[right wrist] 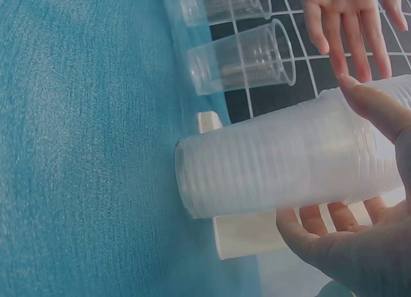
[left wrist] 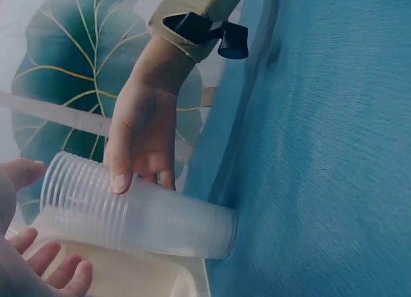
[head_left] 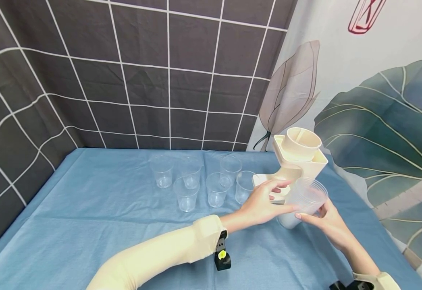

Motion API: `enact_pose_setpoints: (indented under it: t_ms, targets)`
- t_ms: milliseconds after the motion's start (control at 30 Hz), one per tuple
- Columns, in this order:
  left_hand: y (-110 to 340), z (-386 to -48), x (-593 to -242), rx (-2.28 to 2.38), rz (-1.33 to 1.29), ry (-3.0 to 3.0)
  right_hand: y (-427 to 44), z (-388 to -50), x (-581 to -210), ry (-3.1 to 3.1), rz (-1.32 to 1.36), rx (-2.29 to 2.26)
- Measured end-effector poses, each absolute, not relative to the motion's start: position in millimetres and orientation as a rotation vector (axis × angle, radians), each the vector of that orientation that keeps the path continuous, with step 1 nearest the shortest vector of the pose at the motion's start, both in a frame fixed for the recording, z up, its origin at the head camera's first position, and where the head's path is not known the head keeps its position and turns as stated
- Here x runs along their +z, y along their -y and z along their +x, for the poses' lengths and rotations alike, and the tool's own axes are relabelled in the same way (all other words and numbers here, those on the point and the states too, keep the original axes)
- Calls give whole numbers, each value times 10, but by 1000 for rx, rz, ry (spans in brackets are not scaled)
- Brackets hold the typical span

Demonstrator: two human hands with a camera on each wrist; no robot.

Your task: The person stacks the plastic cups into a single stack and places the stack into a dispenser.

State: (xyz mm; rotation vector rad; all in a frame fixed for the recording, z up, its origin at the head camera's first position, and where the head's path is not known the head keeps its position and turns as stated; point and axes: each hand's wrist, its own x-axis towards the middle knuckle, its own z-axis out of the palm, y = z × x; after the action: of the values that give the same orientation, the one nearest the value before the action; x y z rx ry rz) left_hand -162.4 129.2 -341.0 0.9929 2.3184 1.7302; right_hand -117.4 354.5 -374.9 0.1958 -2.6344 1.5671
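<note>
A tall stack of nested clear plastic cups (head_left: 306, 197) stands on the blue cloth at the right, tilted slightly. My right hand (head_left: 332, 227) holds the stack's side, thumb on one side and fingers on the other, as the right wrist view also shows. Close to the stack's left side is my left hand (head_left: 263, 205), its fingers spread and loosely bent; in the left wrist view these fingers (left wrist: 45, 265) are apart from the cups. Just behind both hands rises a cream plastic stand (head_left: 298, 161) with a round, open tube on top.
Several single clear cups (head_left: 187, 195) stand upright in two loose rows left of the cream stand. Blue cloth (head_left: 87, 209) covers the table. A dark gridded curtain (head_left: 142, 80) hangs behind, and a leaf-printed curtain (head_left: 388, 121) hangs at the right.
</note>
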Motion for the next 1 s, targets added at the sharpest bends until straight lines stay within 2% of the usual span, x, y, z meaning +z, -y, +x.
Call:
enact_pose_setpoints:
  t_ms: [1000]
  targets:
    - [-565, -1464, -3526, 1821, 788, -2260, -3547, -1175, -3755, 2619, 197, 1574]
